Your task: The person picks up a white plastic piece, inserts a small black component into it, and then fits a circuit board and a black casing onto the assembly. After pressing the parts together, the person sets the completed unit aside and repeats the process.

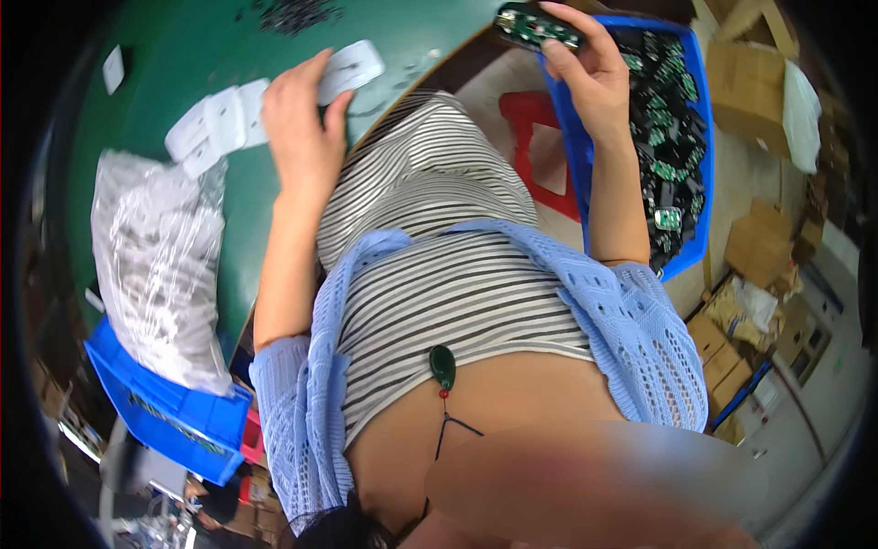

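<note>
My right hand (pixel 594 78) is raised at the upper right. It pinches a small black, rounded casing with a green circuit board (pixel 526 27) inside, held between thumb and fingers. At the edge of the green table, my left hand (pixel 306 128) has a flat white rounded plate (pixel 357 69) by one end, between thumb and fingers. To its left lie several more white plates (pixel 224 119), fanned out and overlapping. The fingertips behind the white plate are partly hidden.
A blue bin (pixel 704 156) of black casings and circuit boards stands beside my right forearm, next to a red stool (pixel 521 114). A clear bag (pixel 155 265) of white parts sits at the left, above another blue bin (pixel 165 403). Small black pieces (pixel 293 14) lie at the far table. Cardboard boxes (pixel 759 242) stand right.
</note>
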